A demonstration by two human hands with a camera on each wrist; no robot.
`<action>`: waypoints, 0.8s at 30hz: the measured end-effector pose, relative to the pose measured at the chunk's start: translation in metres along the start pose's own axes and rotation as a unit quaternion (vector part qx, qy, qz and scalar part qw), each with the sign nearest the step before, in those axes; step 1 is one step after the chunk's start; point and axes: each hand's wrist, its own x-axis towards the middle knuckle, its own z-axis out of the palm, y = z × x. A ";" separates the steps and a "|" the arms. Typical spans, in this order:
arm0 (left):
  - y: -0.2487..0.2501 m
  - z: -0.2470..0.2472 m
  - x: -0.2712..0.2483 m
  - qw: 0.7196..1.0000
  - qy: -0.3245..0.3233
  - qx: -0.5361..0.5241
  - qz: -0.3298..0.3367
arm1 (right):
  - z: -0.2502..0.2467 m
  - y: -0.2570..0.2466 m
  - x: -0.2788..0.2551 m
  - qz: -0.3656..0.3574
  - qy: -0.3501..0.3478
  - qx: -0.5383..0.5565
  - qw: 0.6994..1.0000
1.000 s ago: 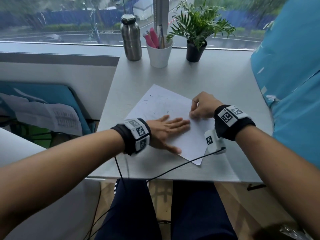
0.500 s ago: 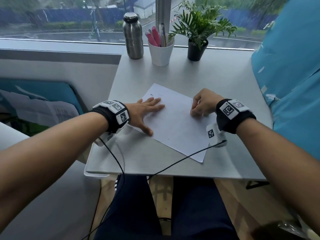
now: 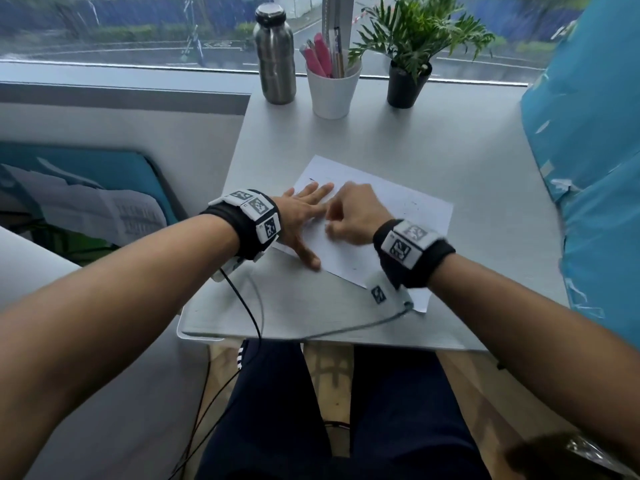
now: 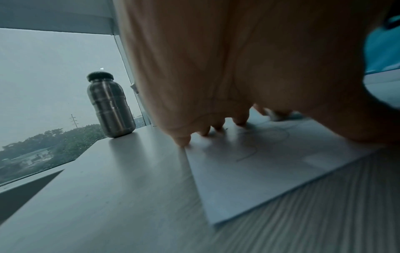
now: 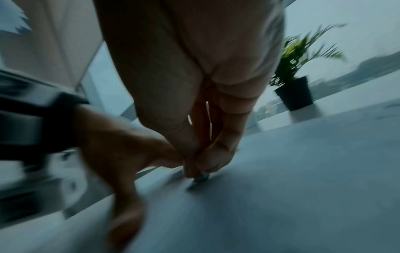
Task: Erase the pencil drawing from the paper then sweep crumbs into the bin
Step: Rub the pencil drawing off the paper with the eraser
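Observation:
A white sheet of paper (image 3: 408,216) lies skewed on the grey table (image 3: 433,150). Faint pencil lines (image 4: 259,145) show on it in the left wrist view, and a few dark specks (image 3: 414,203) lie near its far right part. My left hand (image 3: 310,221) lies flat with spread fingers (image 4: 182,141), pressing the sheet's left end down. Right beside it, my right hand (image 3: 330,228) is curled and pinches a small eraser (image 5: 202,178) whose tip touches the paper. Motion blurs the right wrist view. No bin is in view.
At the table's far edge by the window stand a steel bottle (image 3: 275,53), a white cup of pens (image 3: 332,88) and a potted plant (image 3: 410,46). A blue cushion (image 3: 588,150) borders the table's right side. Wrist cables (image 3: 249,306) trail over the near edge.
My left hand slid from the middle of the sheet to its left end. My right hand then moved left across the paper until it sits against the left hand.

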 end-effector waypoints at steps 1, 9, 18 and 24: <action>0.000 0.001 0.001 1.000 -0.003 0.001 -0.001 | 0.004 -0.004 -0.009 -0.029 -0.032 0.000 0.999; 0.002 0.000 0.000 1.000 0.000 -0.008 -0.004 | -0.019 0.013 0.012 -0.006 0.002 0.007 1.000; 0.006 -0.001 -0.001 1.000 -0.006 -0.003 -0.006 | -0.036 0.023 0.029 0.011 0.021 -0.019 1.000; 0.006 -0.001 -0.003 1.000 -0.013 -0.002 -0.007 | -0.010 0.007 -0.011 -0.050 -0.074 -0.005 0.996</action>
